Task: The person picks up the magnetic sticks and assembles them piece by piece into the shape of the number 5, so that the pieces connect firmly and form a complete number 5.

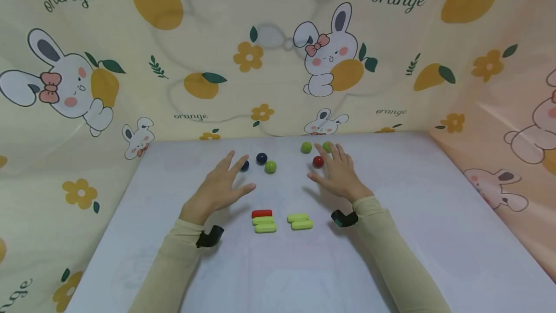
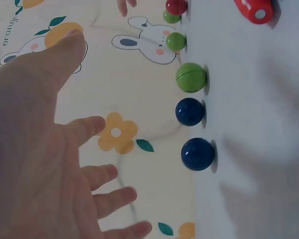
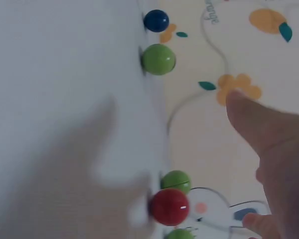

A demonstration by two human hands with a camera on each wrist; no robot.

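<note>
My left hand hovers over the white table with fingers and thumb spread, holding nothing. Just beyond its fingertips sit two dark blue balls, one partly covered by a finger in the head view, and a green ball. Likewise spread and holding nothing, my right hand is raised at the right. By its fingers are a red ball and two more green balls, one partly hidden behind the fingers. The left wrist view shows the blue balls beyond the left fingertips.
Between the forearms lie short rounded sticks: a red one above two yellow-green ones, with another yellow-green pair to their right. A printed cloth with rabbits and oranges rises behind the table and along both sides.
</note>
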